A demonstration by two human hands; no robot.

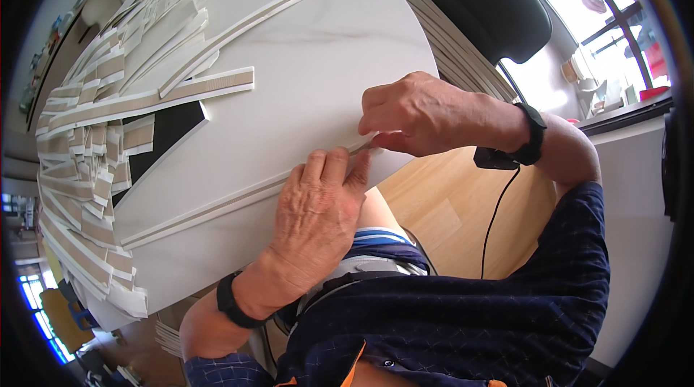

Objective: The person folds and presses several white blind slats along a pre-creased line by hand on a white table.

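A long, narrow white strip with a grey-beige band (210, 206) runs along the near side of the white table. My left hand (318, 210) lies over its right-hand part, palm down, with fingertips and thumb closed on it. Just beyond, my right hand (408, 113) is curled, thumb and fingers pinching the strip's right end beside my left fingertips. The exact grip there is partly hidden by the fingers. Another long strip (267, 14) stretches across the far part of the table, and a shorter one with a wider beige band (231, 82) lies left of centre.
Many white and beige strips (87, 145) are heaped along the table's (311, 61) left side, around a dark flat patch (166, 134). A black chair (491, 7) stands at far right beside a bundle of long strips (463, 50). A black cable (495, 224) hangs below my right wrist.
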